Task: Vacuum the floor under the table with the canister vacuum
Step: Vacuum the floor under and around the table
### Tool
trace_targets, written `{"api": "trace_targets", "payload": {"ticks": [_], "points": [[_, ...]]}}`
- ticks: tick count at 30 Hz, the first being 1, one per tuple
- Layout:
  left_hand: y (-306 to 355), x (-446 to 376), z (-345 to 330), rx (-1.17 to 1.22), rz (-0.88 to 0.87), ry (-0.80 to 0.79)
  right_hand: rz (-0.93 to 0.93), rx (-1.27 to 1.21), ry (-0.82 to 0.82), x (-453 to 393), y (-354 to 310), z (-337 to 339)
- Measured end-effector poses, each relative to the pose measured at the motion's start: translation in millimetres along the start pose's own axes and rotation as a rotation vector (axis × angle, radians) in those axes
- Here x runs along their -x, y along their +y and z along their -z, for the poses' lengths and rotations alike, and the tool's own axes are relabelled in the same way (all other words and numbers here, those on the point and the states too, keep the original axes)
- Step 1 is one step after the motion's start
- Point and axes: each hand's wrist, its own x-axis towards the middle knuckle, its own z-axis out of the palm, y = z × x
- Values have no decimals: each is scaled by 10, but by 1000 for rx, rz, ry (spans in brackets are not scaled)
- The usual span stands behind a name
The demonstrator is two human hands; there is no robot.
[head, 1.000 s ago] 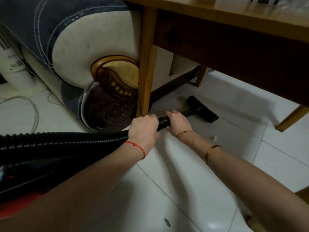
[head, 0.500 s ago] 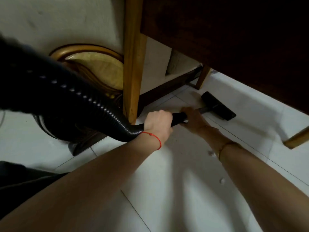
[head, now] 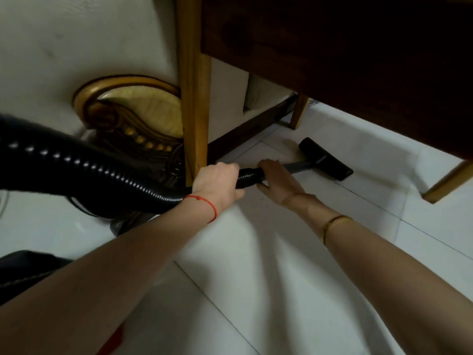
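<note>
Hose (head: pixel 84 162): we judge it light and floppy; left grip (head: pixel 217 184) wraps its cuff.
Wand (head: pixel 298 166): stiff; right grip (head: pixel 277 179) clasps it, steering.
Nozzle (head: pixel 325 158): beyond both grips, on floor (head: pixel 294 252) under bench (head: pixel 345 60).

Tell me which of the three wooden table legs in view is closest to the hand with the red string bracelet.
The thick near leg, right beside the left hand. The far leg and right-edge leg stand well away.
</note>
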Motion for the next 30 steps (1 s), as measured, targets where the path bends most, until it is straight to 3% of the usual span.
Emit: {"api": "trace_targets", "payload": {"ticks": [8, 16, 30], "points": [[-368, 686, 374, -105, -79, -15, 110, 115, 77, 385, -685, 33], [-405, 1075, 524, -190, -132, 4, 147, 169, 188, 729, -942, 23], [826, 557, 214, -206, -192, 22, -158, 16, 150, 1135, 160, 341]]}}
